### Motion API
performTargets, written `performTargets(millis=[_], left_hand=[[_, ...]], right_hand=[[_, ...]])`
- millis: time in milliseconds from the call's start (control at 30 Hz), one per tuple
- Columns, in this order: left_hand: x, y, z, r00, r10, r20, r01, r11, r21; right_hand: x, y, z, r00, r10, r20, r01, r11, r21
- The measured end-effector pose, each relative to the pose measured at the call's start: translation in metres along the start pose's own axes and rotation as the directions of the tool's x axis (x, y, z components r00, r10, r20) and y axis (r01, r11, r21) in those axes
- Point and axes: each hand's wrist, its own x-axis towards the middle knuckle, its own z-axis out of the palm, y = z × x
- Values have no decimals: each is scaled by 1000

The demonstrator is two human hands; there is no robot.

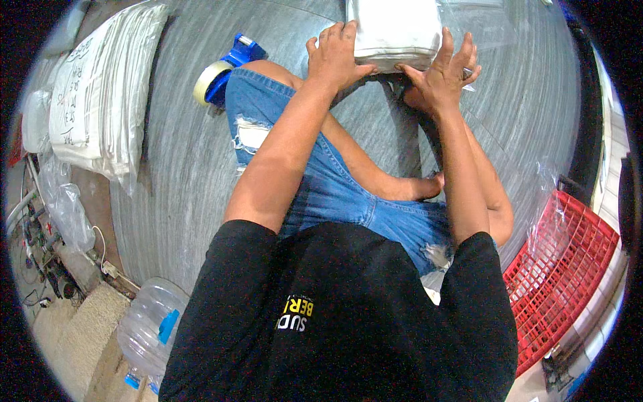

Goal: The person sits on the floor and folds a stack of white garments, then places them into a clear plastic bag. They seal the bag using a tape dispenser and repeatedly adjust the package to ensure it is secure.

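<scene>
A white, soft-looking rectangular package is at the top of the view, cut off by the upper rim. It looks like folded material under a shiny clear cover; what is inside I cannot tell. My left hand grips its near left corner, thumb along the near edge and fingers up the left side. Opposite it, my right hand holds the near right corner, thumb at the near edge and the other fingers spread upward beside it. Both forearms reach forward over my crossed legs.
A blue tape dispenser with a roll of tape lies beyond my left knee. At far left is a stack of white flat bags. Clear water bottles stand lower left. A red plastic basket sits at right, with clear plastic film over it.
</scene>
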Motion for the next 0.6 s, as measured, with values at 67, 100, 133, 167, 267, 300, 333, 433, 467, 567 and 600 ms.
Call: performTargets(millis=[67, 100, 133, 167, 267, 300, 333, 433, 467, 567, 600], left_hand=[[2, -5, -2, 998, -41, 41, 42, 999, -27], [0, -10, -1, 996, -63, 63, 66, 997, -38], [1, -18, 0, 993, -103, 55, 109, 985, -131], [3, -30, 0, 988, -143, 50, 150, 963, -224], [11, -61, -5, 971, -230, 63, 232, 857, -460], [14, -67, -9, 964, -256, 70, 253, 809, -531], [15, -66, -19, 949, -304, 82, 290, 745, -600], [15, -67, -41, 960, -260, 105, 270, 757, -594], [16, -68, -39, 938, -274, 211, 346, 741, -576], [8, -53, -33, 902, -232, 365, 375, 839, -394], [4, -54, -17, 935, -152, 320, 253, 918, -305]], right_hand=[[-2, -1, -2, 999, 25, 26, -26, 1000, 18], [-3, -5, -5, 998, 38, 42, -39, 999, 30], [-3, -10, -6, 997, 35, 68, -37, 999, 24], [0, -15, -8, 995, 33, 93, -35, 999, 18], [5, -18, -4, 992, 70, 107, -69, 998, -10], [7, -16, -2, 991, 84, 101, -82, 996, -22], [7, -16, -2, 993, 79, 90, -76, 997, -33], [6, -22, -10, 996, 71, 52, -70, 997, -14], [5, -25, -15, 996, 83, 36, -84, 996, 18], [2, -17, -15, 980, 149, -129, -136, 985, 103], [0, -18, -19, 967, 193, -164, -166, 972, 164]])
